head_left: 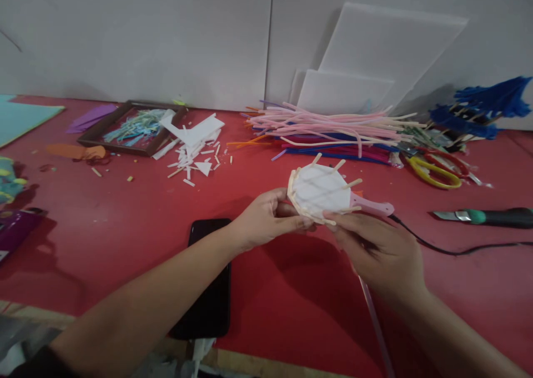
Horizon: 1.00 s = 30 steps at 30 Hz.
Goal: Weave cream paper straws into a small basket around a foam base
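In front of me, my left hand is closed on the left edge of a round white disc. Cream-coloured strips wrap part of the disc's rim, and several short pale sticks jut out past its right and far sides. My right hand pinches the near right edge of the same disc, with the fingers partly hidden beneath. A long thin pinkish strip runs down below my right hand; its upper end is hidden. Behind the disc shows a pink handle with a black cord, the rest of that tool being covered.
A black phone lies under my left forearm. Pink and blue pipe cleaners, scissors and a utility knife lie to the right. White scraps and a brown frame sit farther left. White boards lean on the wall.
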### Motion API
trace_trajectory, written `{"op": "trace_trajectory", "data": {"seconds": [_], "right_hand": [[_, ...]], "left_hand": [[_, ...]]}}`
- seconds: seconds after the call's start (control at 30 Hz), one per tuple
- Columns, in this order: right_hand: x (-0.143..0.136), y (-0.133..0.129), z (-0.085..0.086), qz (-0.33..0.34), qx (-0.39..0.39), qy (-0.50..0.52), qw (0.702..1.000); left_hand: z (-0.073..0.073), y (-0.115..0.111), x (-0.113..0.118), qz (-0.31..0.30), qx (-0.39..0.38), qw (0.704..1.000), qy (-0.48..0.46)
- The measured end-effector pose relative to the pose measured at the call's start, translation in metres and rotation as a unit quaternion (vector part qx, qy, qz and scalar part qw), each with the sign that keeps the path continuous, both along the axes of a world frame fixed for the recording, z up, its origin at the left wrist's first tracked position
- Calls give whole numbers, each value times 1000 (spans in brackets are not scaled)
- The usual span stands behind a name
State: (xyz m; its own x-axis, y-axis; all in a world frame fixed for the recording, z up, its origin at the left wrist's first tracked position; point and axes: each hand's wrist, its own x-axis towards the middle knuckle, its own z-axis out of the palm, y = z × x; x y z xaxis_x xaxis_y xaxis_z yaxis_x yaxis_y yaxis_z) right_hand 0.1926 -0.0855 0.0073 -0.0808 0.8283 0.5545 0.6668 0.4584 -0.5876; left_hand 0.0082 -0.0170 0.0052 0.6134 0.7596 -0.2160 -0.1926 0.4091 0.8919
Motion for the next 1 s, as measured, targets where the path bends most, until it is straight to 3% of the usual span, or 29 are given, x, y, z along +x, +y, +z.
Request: {"op": "trace_trajectory", "data": {"seconds": [0.33,1.0], "right_hand": [[-2,-3,-3,-16,2,-17,1000],[-6,-1,-2,12,84,-69,994]], "left_hand": [[0,1,0,-1,15,1000,11],[0,0,2,-21,29,999,23]]}}
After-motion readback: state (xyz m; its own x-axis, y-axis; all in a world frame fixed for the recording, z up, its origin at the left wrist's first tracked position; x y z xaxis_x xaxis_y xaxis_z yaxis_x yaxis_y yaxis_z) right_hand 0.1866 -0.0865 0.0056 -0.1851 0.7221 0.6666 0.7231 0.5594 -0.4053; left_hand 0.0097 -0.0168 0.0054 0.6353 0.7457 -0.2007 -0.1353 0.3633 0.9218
